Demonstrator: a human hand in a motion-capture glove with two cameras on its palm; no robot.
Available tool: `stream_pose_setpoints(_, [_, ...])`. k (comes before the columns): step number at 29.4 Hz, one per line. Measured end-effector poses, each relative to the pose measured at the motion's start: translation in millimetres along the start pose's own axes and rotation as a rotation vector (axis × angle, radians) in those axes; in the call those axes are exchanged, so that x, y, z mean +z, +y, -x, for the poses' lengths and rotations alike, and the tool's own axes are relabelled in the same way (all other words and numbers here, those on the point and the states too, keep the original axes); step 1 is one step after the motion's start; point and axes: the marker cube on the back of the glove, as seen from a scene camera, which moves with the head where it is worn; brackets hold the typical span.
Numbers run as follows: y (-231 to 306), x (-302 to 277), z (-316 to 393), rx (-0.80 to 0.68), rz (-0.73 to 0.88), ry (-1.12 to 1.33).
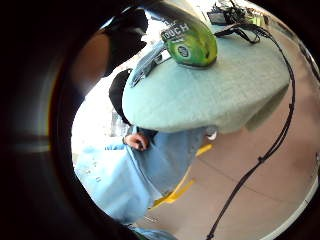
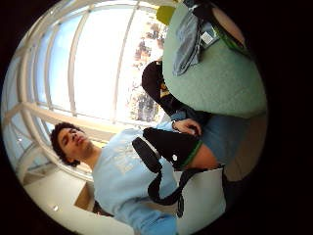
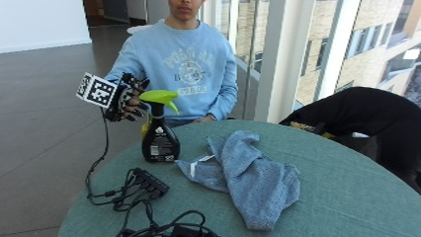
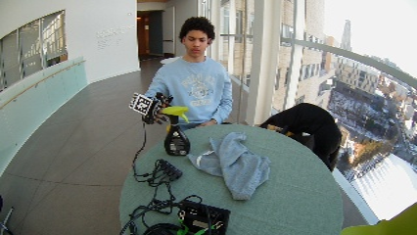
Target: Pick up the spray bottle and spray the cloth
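Observation:
A black spray bottle [image 3: 160, 140] with a lime-green trigger head [image 3: 160, 96] stands upright near the far left edge of the round green table [image 3: 342, 197]. My gloved right hand [image 3: 128, 98] is raised in the air just left of the trigger head, fingers loosely spread and holding nothing. A crumpled blue-grey cloth [image 3: 253, 175] lies on the table right of the bottle. The little finger side palm view looks at the bottle [image 1: 192, 42] and cloth [image 1: 147, 62] from beside the table. The bare left hand [image 3: 207, 118] rests at the table's far edge.
A black power strip [image 3: 148, 183] and loose cables lie on the table's front left, with a black box [image 4: 203, 215] nearer the front edge. A black coat or bag [image 3: 355, 116] sits at the far right. Windows stand behind the person.

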Motion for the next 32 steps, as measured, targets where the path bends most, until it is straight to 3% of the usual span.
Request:
stream_pose_setpoints(10, [-40, -28, -35, 0.063, 0.024, -0.125])
stream_pose_setpoints(32, [-114, -34, -64, 0.065, 0.033, -0.175])
